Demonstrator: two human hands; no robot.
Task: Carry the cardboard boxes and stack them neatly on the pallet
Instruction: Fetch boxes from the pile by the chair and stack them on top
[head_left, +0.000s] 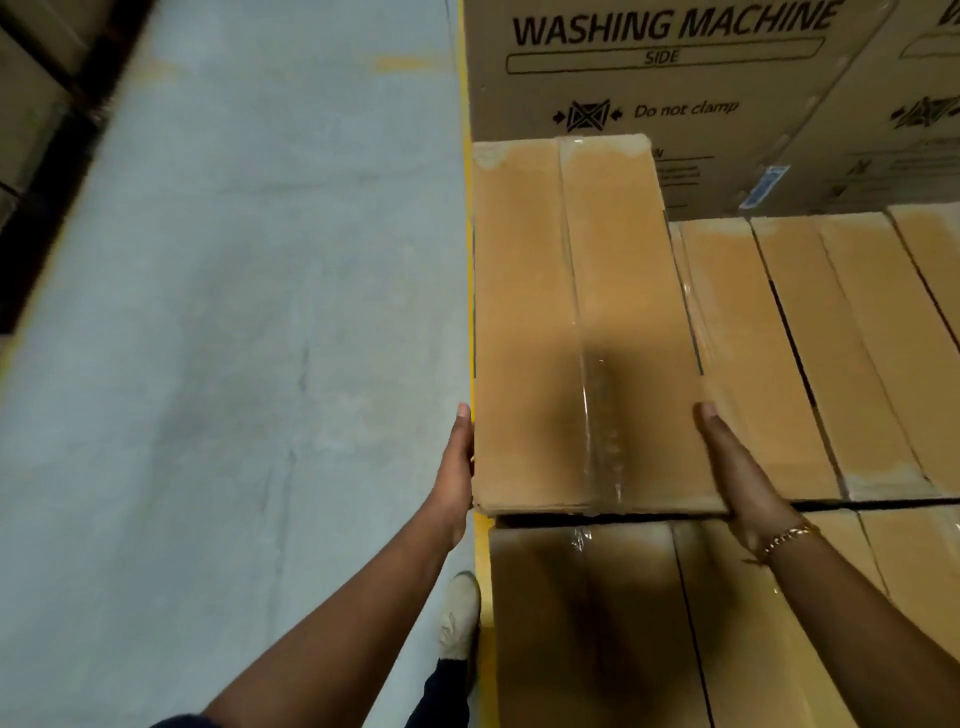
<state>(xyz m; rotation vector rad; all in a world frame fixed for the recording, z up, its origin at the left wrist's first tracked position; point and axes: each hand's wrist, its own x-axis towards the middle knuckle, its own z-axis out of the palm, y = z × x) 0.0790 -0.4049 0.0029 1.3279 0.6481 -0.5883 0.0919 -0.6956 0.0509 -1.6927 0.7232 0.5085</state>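
Now the cardboard box (582, 322) sits pressed between flat left hand (458, 462) and right hand (740, 473).

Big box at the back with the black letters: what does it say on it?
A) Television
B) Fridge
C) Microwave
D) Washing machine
D: the tall carton at the back has WASHING MACHINE printed in large black letters near its top, with SIDE just under it.
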